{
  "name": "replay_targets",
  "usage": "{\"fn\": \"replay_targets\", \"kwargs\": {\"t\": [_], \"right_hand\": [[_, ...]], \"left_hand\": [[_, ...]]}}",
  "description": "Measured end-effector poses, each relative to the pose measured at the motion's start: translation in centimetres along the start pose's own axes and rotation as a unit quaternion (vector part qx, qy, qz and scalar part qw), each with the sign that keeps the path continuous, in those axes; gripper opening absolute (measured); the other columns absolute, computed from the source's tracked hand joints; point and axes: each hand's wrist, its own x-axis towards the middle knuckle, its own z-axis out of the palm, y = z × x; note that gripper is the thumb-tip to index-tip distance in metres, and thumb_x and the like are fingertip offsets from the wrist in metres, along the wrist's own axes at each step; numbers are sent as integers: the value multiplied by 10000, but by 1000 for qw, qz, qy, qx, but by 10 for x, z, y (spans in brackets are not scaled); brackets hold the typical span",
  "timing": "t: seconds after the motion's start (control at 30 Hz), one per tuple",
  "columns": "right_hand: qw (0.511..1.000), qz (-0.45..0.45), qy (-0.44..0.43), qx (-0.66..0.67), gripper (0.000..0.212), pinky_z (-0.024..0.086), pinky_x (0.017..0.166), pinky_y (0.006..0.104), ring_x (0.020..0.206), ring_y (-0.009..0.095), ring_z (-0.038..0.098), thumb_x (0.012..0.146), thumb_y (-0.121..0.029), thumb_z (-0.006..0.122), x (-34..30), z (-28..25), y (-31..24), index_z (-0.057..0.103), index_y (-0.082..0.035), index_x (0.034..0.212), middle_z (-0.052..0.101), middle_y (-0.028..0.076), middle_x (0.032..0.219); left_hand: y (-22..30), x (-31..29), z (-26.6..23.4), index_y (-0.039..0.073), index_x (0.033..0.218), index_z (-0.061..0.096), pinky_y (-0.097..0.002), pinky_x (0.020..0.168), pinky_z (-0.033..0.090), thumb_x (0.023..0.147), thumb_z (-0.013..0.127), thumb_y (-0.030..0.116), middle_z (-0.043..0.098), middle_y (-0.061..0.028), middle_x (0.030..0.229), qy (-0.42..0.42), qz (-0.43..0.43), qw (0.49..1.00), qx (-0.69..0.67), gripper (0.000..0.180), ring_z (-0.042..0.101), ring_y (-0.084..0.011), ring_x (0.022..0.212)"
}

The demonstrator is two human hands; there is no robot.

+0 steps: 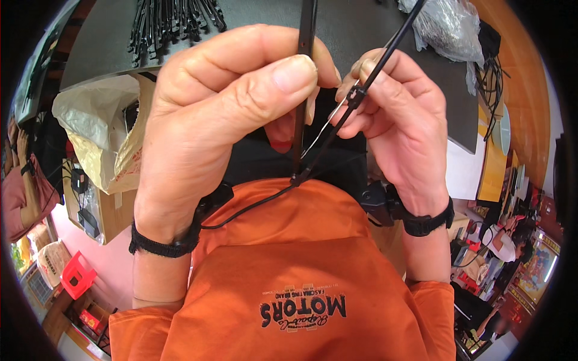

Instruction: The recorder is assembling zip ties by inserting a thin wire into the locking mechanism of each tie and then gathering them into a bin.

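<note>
My left hand point(226, 99) is closed, pinching a slim black bar point(307, 33) between thumb and fingers. It stands nearly upright in front of my chest. My right hand point(412, 117) is also closed, its thumb and fingers on a second thin black bar point(400, 33) that slants up to the right and carries a small black clip-like block point(356, 96). Both bars meet at a joint point(296, 179) low in front of my orange shirt. A thin silver wire or pin point(325, 126) runs beside the slanted bar into my right fingers; its upper end is partly hidden.
Several black slim parts point(171, 24) lie on the dark table point(99, 51) at the far left. A clear plastic bag point(448, 33) and black cables point(494, 78) are at the far right. A cardboard box point(114, 210) with a paper bag point(123, 156) stands left, near a red stool point(77, 275). Other people are at both sides.
</note>
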Motion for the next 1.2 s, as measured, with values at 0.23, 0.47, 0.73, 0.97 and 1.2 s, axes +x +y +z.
{"fn": "replay_targets", "kwargs": {"t": [0.23,0.47,0.73,0.97,1.2], "right_hand": [[995,-39,-30,-89,159,504,488,209,581,117,597,935,-139,524,12,10,-14,554,17,944,613,82,767],[997,-42,-44,-57,154,501,489,206,604,111,601,941,-129,511,19,10,-10,554,17,967,615,80,772],[997,-45,-34,-53,221,502,496,211,613,120,605,957,-185,489,19,14,-10,550,26,978,615,97,776],[994,-23,7,-111,250,494,474,207,570,120,605,961,-222,489,11,20,-15,557,17,932,620,99,770],[994,-57,12,-92,227,503,491,201,587,114,613,955,-201,508,15,20,-6,566,17,932,624,94,776]], "left_hand": [[0,2,25,6,984,537,-210,496,469,911,486,141,563,-45,698,116,-113,987,-13,162,558,-111,538],[3,0,26,-25,1006,544,-188,434,456,908,503,168,575,-66,736,112,-158,977,-85,220,550,-110,497],[6,-1,28,-16,951,529,-185,391,413,907,518,191,538,-67,752,103,-162,965,-178,211,509,-112,458],[0,-2,29,12,908,511,-173,394,314,922,525,147,526,-25,728,143,-127,978,-86,137,428,-54,460],[-5,-3,30,19,913,525,-162,444,319,905,577,154,505,27,681,161,-83,981,-64,145,419,-15,523]]}}
